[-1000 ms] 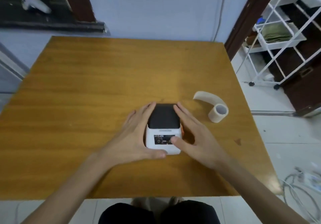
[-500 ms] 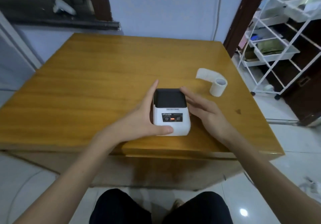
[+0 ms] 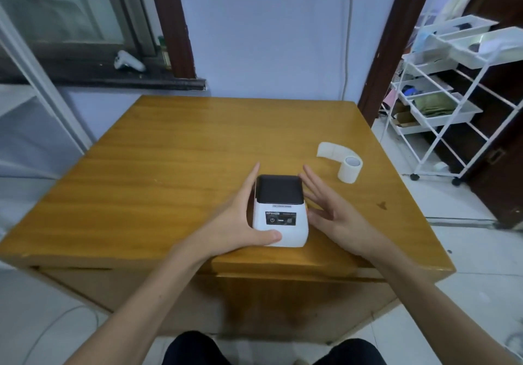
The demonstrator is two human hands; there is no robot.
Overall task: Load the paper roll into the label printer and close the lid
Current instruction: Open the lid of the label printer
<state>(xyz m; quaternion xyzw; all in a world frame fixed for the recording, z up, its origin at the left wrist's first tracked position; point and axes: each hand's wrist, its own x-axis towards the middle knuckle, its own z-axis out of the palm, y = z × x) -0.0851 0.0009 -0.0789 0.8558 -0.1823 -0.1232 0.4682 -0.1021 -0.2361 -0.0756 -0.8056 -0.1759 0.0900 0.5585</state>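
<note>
Head view, near to far: person's dark-clad knees at 6 o'clock, both bare forearms reaching up onto the wooden worktop (image 3: 169, 152). Left hand (image 3: 237, 223) cups the left flank of the label printer (image 3: 280, 214), thumb wrapped over its front lower corner, fingers (image 3: 252, 178) flat along the side, so a loose hold on the body, not a clamp. Right hand (image 3: 336, 217) sits just beside the printer's right flank, fingers (image 3: 314, 183) spread and open, holding nothing; whether they touch the casing cannot be told. Printer is near the front edge, white body, control panel facing the person, black lid (image 3: 278, 189) shut. Paper roll (image 3: 349, 169) stands on end at about 2 o'clock from the printer, well apart, its loose tail (image 3: 331, 149) curling away to the left. White wire rack (image 3: 452, 95) off the worktop at 3 o'clock.

Step in hand, as judged: opening the lid; roll not yet loaded. To do it well: left hand should pin the body down so the light printer doesn't slide, right fingers find the release or lid edge and lift, not pry. No latch is visible from here. Afterwards fetch the roll and mind the tail's feed direction.
</note>
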